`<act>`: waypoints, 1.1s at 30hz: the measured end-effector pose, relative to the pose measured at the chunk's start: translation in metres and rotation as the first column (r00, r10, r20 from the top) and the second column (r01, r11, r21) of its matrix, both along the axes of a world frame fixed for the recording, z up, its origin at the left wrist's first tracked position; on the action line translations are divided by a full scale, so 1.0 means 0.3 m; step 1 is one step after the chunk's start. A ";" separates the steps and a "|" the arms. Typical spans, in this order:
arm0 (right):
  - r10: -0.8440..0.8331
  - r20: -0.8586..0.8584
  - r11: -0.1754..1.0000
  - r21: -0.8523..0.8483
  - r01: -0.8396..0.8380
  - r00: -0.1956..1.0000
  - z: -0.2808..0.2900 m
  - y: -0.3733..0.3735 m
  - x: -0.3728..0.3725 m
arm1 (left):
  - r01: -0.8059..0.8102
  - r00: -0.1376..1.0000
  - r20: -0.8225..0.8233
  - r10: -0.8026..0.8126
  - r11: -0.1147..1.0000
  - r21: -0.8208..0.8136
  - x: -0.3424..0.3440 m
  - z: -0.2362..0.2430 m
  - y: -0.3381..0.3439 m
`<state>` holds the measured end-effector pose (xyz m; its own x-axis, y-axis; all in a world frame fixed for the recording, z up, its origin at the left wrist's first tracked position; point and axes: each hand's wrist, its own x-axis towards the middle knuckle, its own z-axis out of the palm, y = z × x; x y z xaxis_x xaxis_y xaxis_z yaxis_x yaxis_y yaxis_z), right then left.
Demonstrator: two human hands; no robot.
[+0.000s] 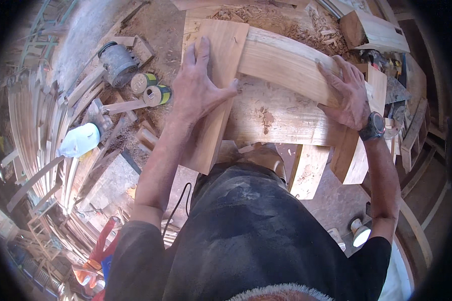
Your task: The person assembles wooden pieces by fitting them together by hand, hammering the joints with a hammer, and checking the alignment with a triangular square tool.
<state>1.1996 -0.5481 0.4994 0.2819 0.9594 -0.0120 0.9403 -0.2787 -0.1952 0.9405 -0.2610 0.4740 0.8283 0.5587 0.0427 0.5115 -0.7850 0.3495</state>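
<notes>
My left hand (pixel 198 93) spans an upright-in-view wooden board (pixel 210 145), its thumb at the right edge and its fingers spread over the upper left part. My right hand (pixel 346 98) grips the right part of a curved, paler board (pixel 281 57), fingers splayed over its edge. The curved board's left end meets the long board. Beneath both lies a wide wooden piece (pixel 273 118) with shavings and marks on it. Shorter blocks (pixel 306 175) stick out toward my body below it.
Left are a grey cylindrical tool (pixel 118 65), two green-labelled cans (pixel 156 95), a translucent jug (pixel 79 140) and many wood strips (pixel 37 130). A wood block (pixel 376 32) and shavings lie at the back; wooden frames are at right. A lit lamp (pixel 360 233) sits low at right.
</notes>
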 end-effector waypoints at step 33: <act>-0.862 -0.059 0.502 0.045 0.864 0.504 -0.130 -0.508 -0.199 | 0.710 0.694 0.025 -0.720 0.689 0.143 0.586 0.026 -0.410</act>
